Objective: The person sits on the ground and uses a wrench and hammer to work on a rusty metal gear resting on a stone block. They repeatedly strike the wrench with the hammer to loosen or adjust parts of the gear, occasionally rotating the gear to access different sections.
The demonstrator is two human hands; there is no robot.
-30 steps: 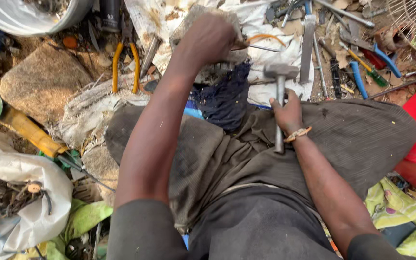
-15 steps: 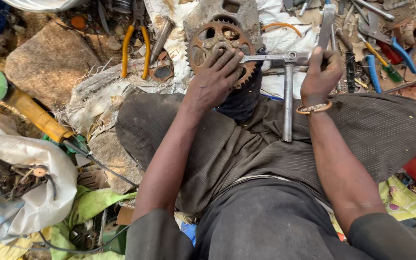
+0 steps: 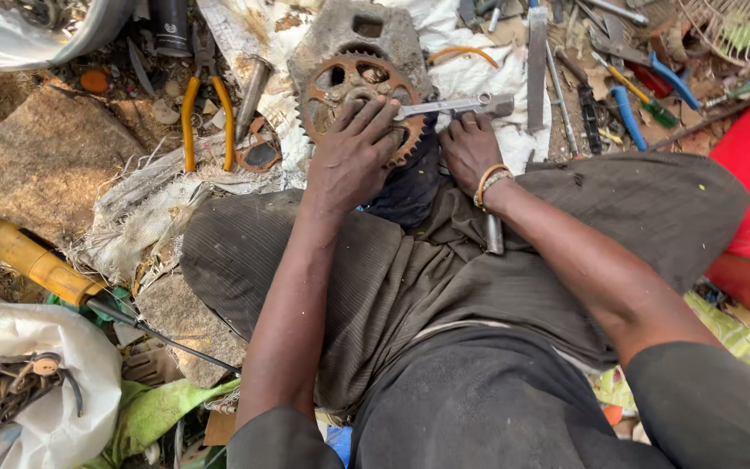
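Left hand (image 3: 351, 156) flat on rusty sprocket (image 3: 351, 94), far centre on white sack (image 3: 470, 74); right hand (image 3: 470, 149) closed on hammer (image 3: 477, 139), head beside the teeth; steadying step; next needs firm hold.

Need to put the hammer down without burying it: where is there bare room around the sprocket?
Little is free. The flat brown stone left of the yellow-handled pliers is bare on top, and so is the cloth over the right thigh. Around the rusty sprocket under the left hand and past the right hand, tools crowd the white sack.
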